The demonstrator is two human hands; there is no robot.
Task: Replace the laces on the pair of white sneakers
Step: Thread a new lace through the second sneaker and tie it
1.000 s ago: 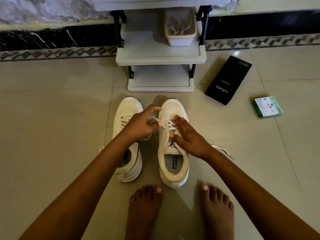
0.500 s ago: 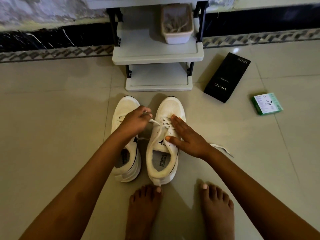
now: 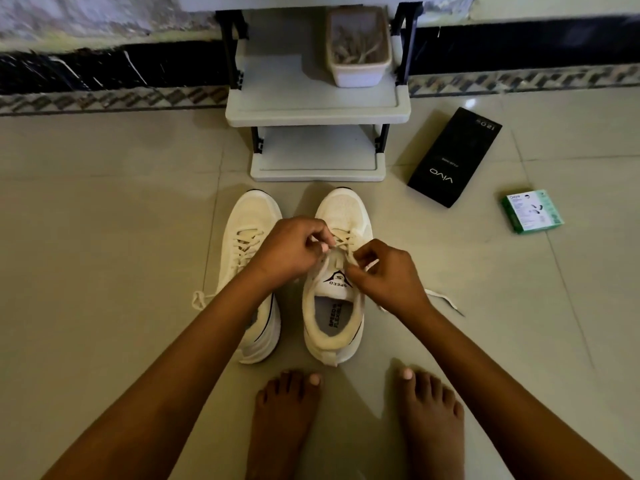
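Left hand: I pinch the lace over the right sneaker, keeping it taut.
Right hand: I pinch the other strand, to work the eyelets.
Left sneaker: alongside, waiting.

Bare forearms with no sleeves, left hand and right hand ungloved; both bare feet unshod.

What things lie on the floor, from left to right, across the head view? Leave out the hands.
Left sneaker → right sneaker → black box → green box.
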